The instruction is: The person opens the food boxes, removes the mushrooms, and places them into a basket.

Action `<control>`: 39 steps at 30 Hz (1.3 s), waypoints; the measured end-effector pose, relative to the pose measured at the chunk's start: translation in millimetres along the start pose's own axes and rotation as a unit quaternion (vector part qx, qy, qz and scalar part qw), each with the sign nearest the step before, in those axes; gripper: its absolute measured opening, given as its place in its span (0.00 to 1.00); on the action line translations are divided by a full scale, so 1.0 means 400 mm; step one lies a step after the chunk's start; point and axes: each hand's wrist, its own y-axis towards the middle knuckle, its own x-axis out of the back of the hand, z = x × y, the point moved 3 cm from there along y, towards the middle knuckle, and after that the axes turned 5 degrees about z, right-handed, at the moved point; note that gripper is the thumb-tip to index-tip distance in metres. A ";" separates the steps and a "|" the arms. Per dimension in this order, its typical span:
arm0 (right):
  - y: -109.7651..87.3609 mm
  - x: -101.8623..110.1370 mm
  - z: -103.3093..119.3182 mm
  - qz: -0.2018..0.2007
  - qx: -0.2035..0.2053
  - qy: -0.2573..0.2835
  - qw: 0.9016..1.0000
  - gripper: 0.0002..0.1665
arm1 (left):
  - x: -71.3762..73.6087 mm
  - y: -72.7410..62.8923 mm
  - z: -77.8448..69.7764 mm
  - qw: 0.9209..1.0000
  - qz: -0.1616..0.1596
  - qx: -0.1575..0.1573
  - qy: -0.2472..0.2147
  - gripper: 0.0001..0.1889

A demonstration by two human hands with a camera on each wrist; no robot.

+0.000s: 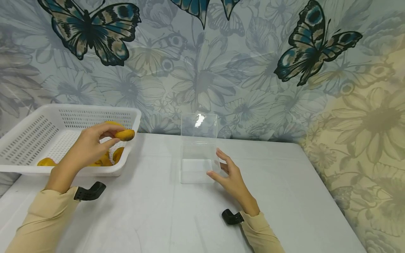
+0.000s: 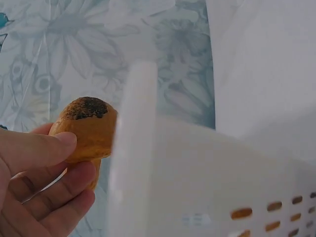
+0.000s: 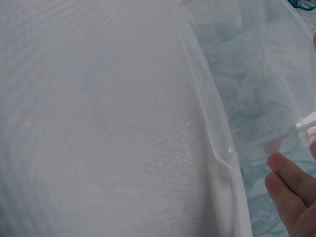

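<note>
Between thumb and fingers, my left hand [image 1: 90, 144] pinches a yellow-brown, mushroom-shaped piece [image 1: 125, 135] over the right end of a white perforated basket [image 1: 95, 171]. The left wrist view shows a black speckled patch on the top of this piece [image 2: 91, 133]. Similar yellow-brown pieces [image 1: 103, 160] lie in the basket. A clear plastic box [image 1: 196, 172] stands on the table, its lid [image 1: 197, 126] raised at the back. My right hand [image 1: 233, 179] is at the box's right side, fingers extended and thumb near the front corner.
A white cloth covers the table [image 1: 152, 211]. Behind it hangs a butterfly-and-flower backdrop [image 1: 202, 77] that meets the table's back edge. A black wrist camera [image 1: 90, 191] sits on the left sleeve, another wrist camera [image 1: 232, 217] on the right.
</note>
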 end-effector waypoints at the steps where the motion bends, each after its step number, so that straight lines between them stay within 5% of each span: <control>1: 0.000 0.000 -0.002 0.000 0.000 -0.001 1.000 0.46 | 0.001 -0.002 0.008 1.000 -0.001 0.004 -0.002 0.18; 14: 0.001 -0.002 0.000 0.002 -0.006 -0.009 1.000 0.47 | -0.006 -0.017 0.107 0.993 0.054 0.106 -0.012 0.17; 24: 0.002 -0.003 -0.002 -0.002 0.010 -0.009 1.000 0.46 | -0.027 -0.016 0.149 0.990 0.087 0.110 -0.001 0.16; 31: 0.002 0.001 -0.001 -0.007 0.008 -0.008 1.000 0.45 | -0.040 -0.009 0.156 0.983 0.128 0.130 0.025 0.17; 39: 0.002 -0.001 0.001 -0.004 0.007 -0.006 1.000 0.45 | -0.043 -0.010 0.140 0.982 0.146 0.118 0.037 0.21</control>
